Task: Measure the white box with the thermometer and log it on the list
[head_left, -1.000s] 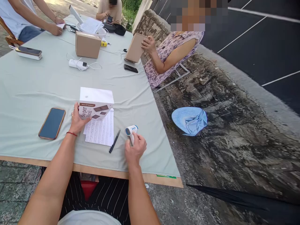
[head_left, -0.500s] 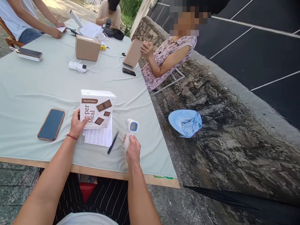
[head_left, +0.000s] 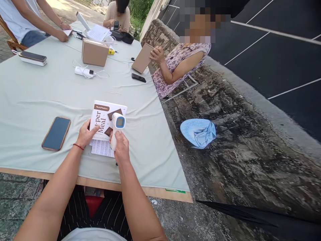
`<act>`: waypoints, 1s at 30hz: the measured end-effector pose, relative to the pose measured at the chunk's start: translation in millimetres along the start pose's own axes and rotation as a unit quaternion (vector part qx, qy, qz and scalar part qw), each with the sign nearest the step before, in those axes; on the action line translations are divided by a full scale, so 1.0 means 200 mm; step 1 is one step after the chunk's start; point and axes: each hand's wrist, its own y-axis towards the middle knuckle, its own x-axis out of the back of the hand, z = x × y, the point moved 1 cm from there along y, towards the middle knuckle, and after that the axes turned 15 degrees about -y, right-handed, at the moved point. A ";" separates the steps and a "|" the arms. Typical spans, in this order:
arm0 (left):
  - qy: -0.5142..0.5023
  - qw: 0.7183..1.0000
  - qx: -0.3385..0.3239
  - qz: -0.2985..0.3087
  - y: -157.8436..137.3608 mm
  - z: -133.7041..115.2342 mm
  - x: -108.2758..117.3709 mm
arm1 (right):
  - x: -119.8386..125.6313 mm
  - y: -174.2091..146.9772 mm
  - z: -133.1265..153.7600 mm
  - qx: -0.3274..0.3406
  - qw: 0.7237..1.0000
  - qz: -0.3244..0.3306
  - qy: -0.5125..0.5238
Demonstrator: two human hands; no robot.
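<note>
My left hand [head_left: 87, 131] grips the left side of a white box [head_left: 101, 118] with brown printing, its thumb across the front. The box is held up over printed sheets [head_left: 101, 149] on the table. In my right hand [head_left: 120, 144] is a white infrared thermometer [head_left: 117, 124], gripped by its handle with the blue-framed screen facing me. The thermometer stands in front of the box's right part and covers some of its print; whether the two touch I cannot tell. A pen is mostly hidden behind my right wrist.
A smartphone [head_left: 56, 133] lies left of my left hand. Farther back are a brown carton [head_left: 94, 53], a white corded device [head_left: 84, 71] and a black phone [head_left: 138, 77]. A person at right holds a brown box [head_left: 142, 57]. A blue hat [head_left: 198, 133] lies beyond the table's right edge.
My right hand has brought the thermometer left and up, in front of the box. The box has shifted slightly right and turned a little in my left hand.
</note>
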 end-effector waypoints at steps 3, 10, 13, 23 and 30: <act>0.003 1.000 0.000 -0.001 0.00 0.00 0.00 | -0.01 0.00 -0.01 -0.003 1.000 0.004 0.011; -0.010 1.000 0.006 -0.003 0.00 0.00 0.00 | 0.00 0.01 -0.02 -0.012 1.000 0.005 0.027; 0.003 1.000 0.011 -0.011 0.00 0.00 0.00 | 0.00 0.01 -0.01 -0.017 0.999 0.004 0.036; -0.031 0.999 0.028 -0.006 -0.01 -0.02 -0.01 | 0.00 0.01 0.00 -0.020 0.999 0.010 0.023; -0.024 0.999 0.046 0.010 -0.01 -0.05 0.00 | 0.04 -0.06 0.05 -0.016 0.998 0.029 0.048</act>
